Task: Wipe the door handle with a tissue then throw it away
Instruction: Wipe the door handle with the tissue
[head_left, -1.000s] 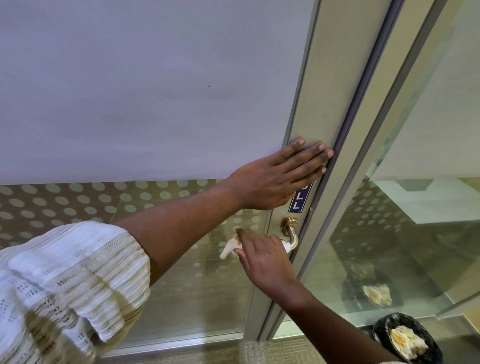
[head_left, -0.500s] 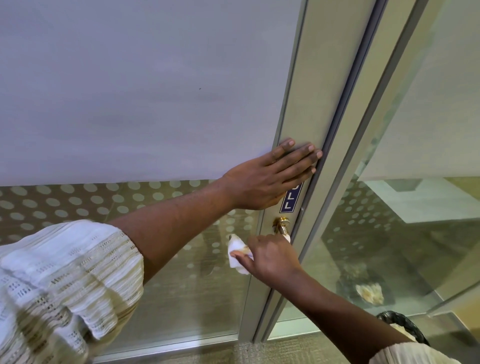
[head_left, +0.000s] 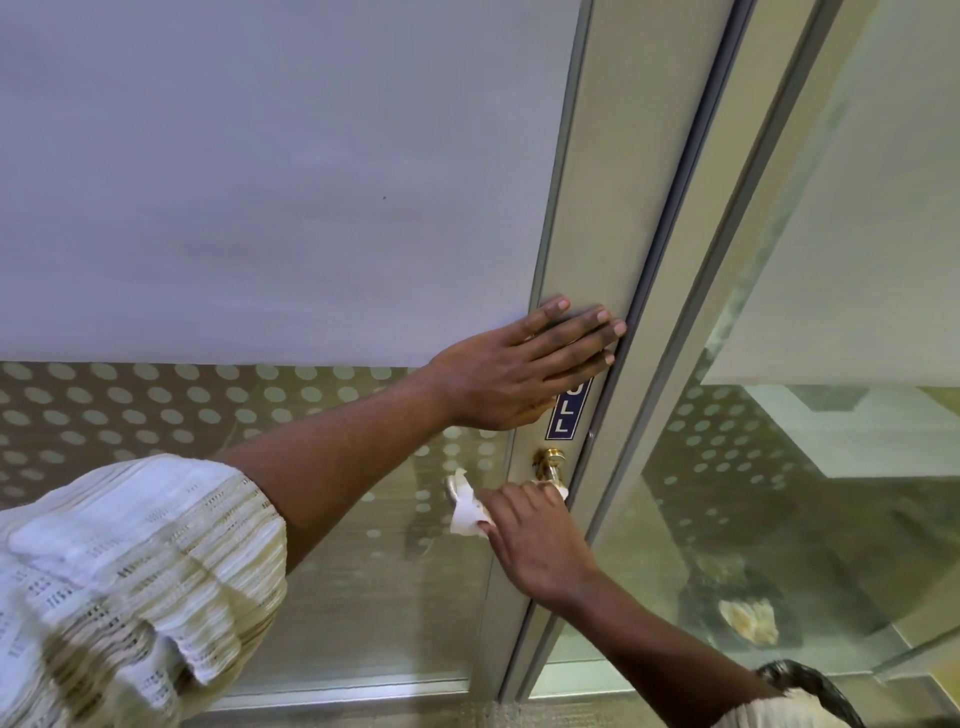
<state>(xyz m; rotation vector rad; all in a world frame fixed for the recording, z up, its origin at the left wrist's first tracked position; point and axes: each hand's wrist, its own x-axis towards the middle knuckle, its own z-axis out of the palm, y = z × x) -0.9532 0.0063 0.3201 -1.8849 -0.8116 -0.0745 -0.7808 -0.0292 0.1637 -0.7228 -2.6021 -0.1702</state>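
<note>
The right hand (head_left: 535, 540) is closed on the tissue (head_left: 465, 512), pressing it on the door handle (head_left: 550, 467); the left hand (head_left: 524, 374) lies flat and open on the door frame (head_left: 597, 208). The thin tissue may tear or slip off the lever.

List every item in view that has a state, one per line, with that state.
Left hand: open, flat against the door frame.
Right hand: shut on the tissue, at the door handle.
Tissue: crumpled, pressed on the lever.
Door handle: brass, partly covered by the tissue and hand.
Door: appears closed.
Bin: black liner, mostly hidden behind the right arm; contents not visible.
</note>
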